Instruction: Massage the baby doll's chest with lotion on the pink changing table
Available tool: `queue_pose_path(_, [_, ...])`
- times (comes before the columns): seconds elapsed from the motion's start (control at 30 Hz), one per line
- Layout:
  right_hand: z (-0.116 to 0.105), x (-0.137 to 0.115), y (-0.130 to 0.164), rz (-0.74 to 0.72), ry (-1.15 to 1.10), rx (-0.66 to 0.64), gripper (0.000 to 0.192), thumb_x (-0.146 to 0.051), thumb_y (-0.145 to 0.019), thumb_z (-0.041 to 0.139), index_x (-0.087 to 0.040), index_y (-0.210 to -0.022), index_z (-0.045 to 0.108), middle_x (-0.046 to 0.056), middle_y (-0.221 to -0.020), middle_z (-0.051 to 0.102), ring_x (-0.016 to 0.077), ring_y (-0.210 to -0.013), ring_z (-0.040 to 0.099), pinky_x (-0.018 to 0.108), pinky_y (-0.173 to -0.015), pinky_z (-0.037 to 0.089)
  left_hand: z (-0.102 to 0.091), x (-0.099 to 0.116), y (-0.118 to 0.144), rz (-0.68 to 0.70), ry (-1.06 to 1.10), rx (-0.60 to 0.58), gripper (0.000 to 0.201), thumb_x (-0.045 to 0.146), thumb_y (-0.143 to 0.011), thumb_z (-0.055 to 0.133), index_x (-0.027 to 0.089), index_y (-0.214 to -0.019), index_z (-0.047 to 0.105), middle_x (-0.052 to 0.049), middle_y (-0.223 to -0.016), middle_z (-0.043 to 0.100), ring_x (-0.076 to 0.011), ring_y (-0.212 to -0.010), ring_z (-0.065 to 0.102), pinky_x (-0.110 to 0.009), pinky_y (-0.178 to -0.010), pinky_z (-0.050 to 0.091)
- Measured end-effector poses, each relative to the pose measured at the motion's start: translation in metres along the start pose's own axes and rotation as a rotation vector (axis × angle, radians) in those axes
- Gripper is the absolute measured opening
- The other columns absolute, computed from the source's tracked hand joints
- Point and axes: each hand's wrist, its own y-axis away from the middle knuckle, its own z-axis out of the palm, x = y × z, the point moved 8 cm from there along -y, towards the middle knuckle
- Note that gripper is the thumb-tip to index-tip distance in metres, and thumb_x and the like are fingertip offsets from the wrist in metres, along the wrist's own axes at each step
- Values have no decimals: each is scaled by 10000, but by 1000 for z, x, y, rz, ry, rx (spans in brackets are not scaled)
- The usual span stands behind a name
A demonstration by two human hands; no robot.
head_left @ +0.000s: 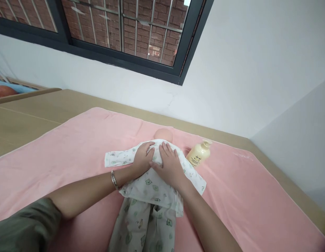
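A baby doll lies on a pink blanket [230,196], with its smooth round head [163,134] pointing away from me. It wears a white long-sleeved top [154,185] and matching trousers [136,224], both printed with green leaves and small animals. My left hand [144,159] rests flat on the upper left of the top, fingers stretched out. Beside it my right hand [171,164] presses flat on the upper right, fingers extended, its thumb touching the left hand. Neither grips anything. The doll's hands and feet are out of sight.
A pale yellow pump bottle [199,154] is just right of the doll, close to its sleeve. Behind the blanket runs a tan table edge [204,128] against a white wall [246,70]. A dark-framed window [152,66] is above; a wooden-edged tray [33,92] is at far left.
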Motion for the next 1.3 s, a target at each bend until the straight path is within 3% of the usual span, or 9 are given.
queue_pose_path(0.2, [-4,21,-6,137,-41,55,786,-587,-1055,365,-65,-1633,267,156,-1694,216,312,-1591,144,527,-1291,127,9,9,2,151,-150,-51,451,284,-903,433,152,-1272,655,-150,-1316,696,-304,-1255,612,-520,-1158,428])
queue_pose_path(0.33, [0,6,7,230,41,56,725,-504,-1075,327,-31,-1622,281,214,-1680,227,374,-1578,168,567,-1274,170,11,6,-6,88,-225,-113,444,304,-919,444,150,-1273,663,-159,-1350,687,-320,-1288,596,-525,-1161,421])
queue_pose_path(0.5, [3,-20,20,167,127,53,656,-376,-1065,346,-10,-1608,309,250,-1661,255,385,-1572,184,551,-1274,208,12,15,-14,90,-290,-238,388,311,-941,423,161,-1174,693,-155,-1261,724,-324,-1195,645,-503,-1083,481])
queue_pose_path(0.63, [1,-4,12,180,10,22,628,-356,-1067,301,-64,-1622,308,195,-1671,272,328,-1580,192,509,-1277,224,14,27,-3,223,-424,-220,395,292,-960,392,140,-1188,676,-195,-1280,701,-348,-1219,625,-535,-1094,454])
queue_pose_path(0.8, [-1,20,-2,181,-88,12,683,-381,-1057,340,-52,-1644,226,204,-1701,150,329,-1596,87,504,-1287,169,19,41,17,412,-543,-186,410,245,-972,373,103,-1249,639,-238,-1281,677,-379,-1241,603,-559,-1081,437])
queue_pose_path(0.9, [0,14,3,215,-40,29,655,-383,-1072,307,-72,-1645,245,188,-1703,161,347,-1592,101,532,-1287,151,18,40,10,378,-522,-223,382,232,-956,390,117,-1196,664,-218,-1248,696,-363,-1217,621,-528,-1073,455])
queue_pose_path(1.03, [0,-15,19,198,80,1,634,-345,-1074,296,-42,-1630,280,189,-1690,211,356,-1585,145,529,-1294,153,12,28,-10,222,-440,-272,326,293,-949,433,169,-1096,696,-170,-1170,738,-339,-1122,670,-482,-1011,505])
queue_pose_path(1.13, [-2,-27,25,138,56,-47,625,-313,-1062,313,-52,-1629,294,153,-1686,244,343,-1587,144,517,-1299,166,12,27,-11,243,-434,-256,311,291,-945,446,173,-1084,698,-166,-1162,742,-332,-1122,671,-474,-1023,498])
queue_pose_path(1.3, [-8,1,9,131,-109,-2,588,-265,-1054,278,-64,-1598,375,130,-1662,326,301,-1571,230,469,-1290,214,23,36,16,367,-636,-225,446,276,-993,375,47,-1298,606,-261,-1355,640,-395,-1307,567,-561,-1101,427])
